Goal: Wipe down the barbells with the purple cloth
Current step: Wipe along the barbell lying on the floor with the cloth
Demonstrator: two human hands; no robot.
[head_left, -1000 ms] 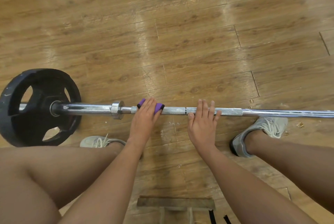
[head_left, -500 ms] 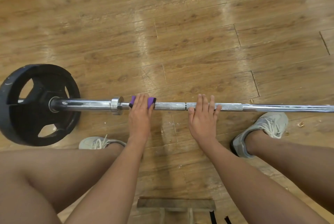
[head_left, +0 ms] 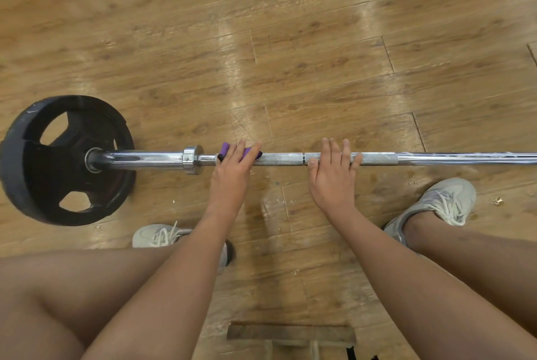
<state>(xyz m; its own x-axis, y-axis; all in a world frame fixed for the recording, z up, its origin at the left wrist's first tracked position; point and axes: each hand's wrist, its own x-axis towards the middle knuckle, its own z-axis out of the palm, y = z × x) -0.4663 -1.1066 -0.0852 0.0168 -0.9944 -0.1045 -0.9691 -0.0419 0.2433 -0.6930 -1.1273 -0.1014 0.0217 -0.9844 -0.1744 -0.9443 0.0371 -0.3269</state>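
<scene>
Where the wooden floor (head_left: 290,54) fills the view, one barbell (head_left: 284,159) lies on it with its long axis running straight across, left to right. Its loaded end points left, and the bare shaft runs out of view at the right edge.

At the far left, a single black plate (head_left: 35,162) with three cut-outs sits on the sleeve, standing on its edge on the boards. Right of it, past a bare stretch of sleeve, comes one chrome collar (head_left: 191,159).

Just beside the collar, the left hand (head_left: 232,173) lies on the shaft over the one purple cloth (head_left: 225,150). Its fingers (head_left: 239,150) are nearly straight and close together, pressing the cloth onto the bar. Purple shows on both sides of the hand. The thumb is hidden, so whether it hooks under the bar cannot be told.

A short bare stretch of knurled steel separates the two hands. The right hand (head_left: 334,179) rests flat on the knurled section and holds nothing. Its fingers (head_left: 334,150) are straight, slightly spread, and reach over the bar. The thumb (head_left: 313,162) lies along the near side of the shaft.

Two bare legs frame the forearms. There are two pale laced shoes: the left shoe (head_left: 157,236) below the collar and the right shoe (head_left: 436,202) near the bar on the right. One wooden piece (head_left: 290,332) lies at the bottom edge between the arms.
</scene>
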